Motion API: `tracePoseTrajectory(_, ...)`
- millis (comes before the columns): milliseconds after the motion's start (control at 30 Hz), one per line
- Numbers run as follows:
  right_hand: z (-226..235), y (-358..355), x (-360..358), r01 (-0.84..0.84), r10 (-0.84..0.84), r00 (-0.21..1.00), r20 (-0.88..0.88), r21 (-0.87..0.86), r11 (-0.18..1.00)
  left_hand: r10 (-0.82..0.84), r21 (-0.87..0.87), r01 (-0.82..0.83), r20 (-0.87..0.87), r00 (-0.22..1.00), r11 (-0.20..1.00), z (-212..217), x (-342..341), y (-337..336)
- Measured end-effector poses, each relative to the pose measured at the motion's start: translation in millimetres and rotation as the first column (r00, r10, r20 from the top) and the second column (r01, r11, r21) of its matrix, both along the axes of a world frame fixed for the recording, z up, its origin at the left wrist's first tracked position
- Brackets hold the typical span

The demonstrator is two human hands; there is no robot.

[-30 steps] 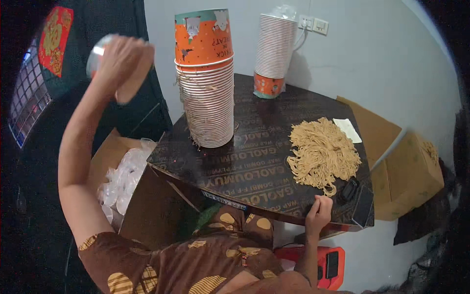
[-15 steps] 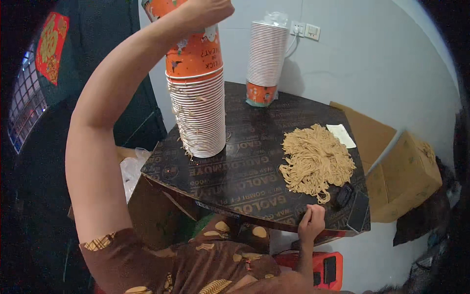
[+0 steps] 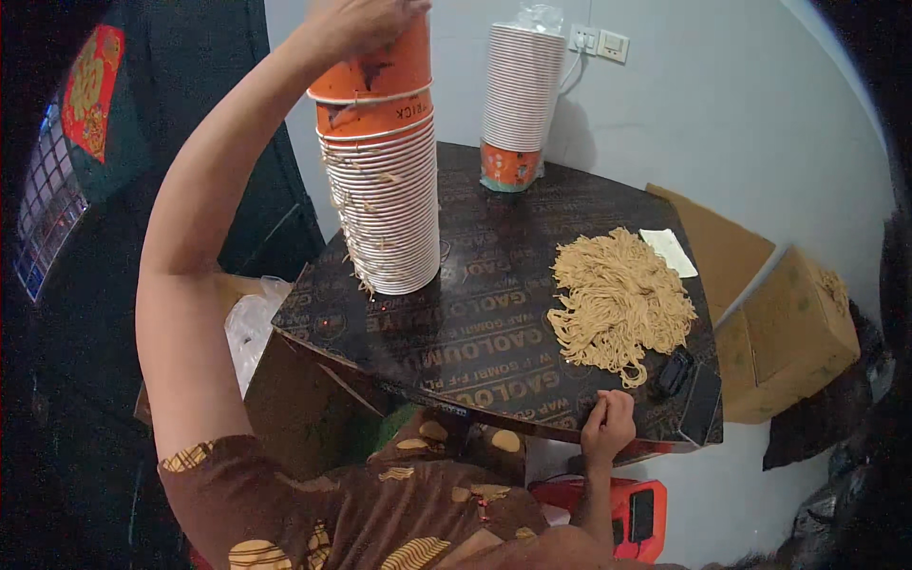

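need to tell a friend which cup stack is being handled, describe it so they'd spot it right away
On the dark printed tabletop stand two tall stacks of paper cups. The cup stack in question is the nearer one at the left edge, under the left hand. Unlike the far stack, it has orange cups on top and noodle strands clinging to it.

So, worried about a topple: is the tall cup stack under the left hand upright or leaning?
Upright. The cup stack stands on the black table, left hand on its top.

Paper cups (image 3: 380, 180) — matt; glossy dark laminated board (image 3: 494, 313); stringy dry noodles (image 3: 617, 299).
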State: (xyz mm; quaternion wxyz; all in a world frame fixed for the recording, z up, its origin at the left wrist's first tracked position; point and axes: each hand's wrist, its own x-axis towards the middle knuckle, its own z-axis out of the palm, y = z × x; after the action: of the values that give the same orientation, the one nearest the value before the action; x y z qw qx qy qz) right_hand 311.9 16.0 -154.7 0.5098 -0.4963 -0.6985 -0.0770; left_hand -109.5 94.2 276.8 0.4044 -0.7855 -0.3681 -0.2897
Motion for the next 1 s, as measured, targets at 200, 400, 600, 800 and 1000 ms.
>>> tracePoseTrajectory(200, 3, -4, -3, -0.013, 0.013, 1.0, -0.01, 0.008, 1.0, 0.528, -0.073, -0.561, -0.258, 0.809, 0.824, -27, -32, 13)
tracePoseTrajectory(400, 6, -5, -5, 0.001, -0.001, 1.0, 0.001, -0.003, 1.0, -0.024, 0.046, 0.019, 0.131, 0.991, 0.999, -54, -22, 19)
tracePoseTrajectory(600, 4, -5, -2, 0.055, -0.054, 0.998, 0.016, -0.049, 0.997, 0.184, 0.192, -0.142, -0.227, 0.956, 0.971, -138, 70, 48)
tracePoseTrajectory(800, 13, -2, -1, 0.012, -0.033, 0.995, -0.099, -0.204, 0.979, 0.202, -0.399, -0.233, -0.119, 0.972, 0.887, -187, 108, 157)
tracePoseTrajectory(1000, 23, -4, 3, -0.01, -0.03, 0.99, -0.136, -0.287, 0.958, 0.19, -0.09, -0.178, 0.145, 0.971, 0.98, -147, 102, 276)
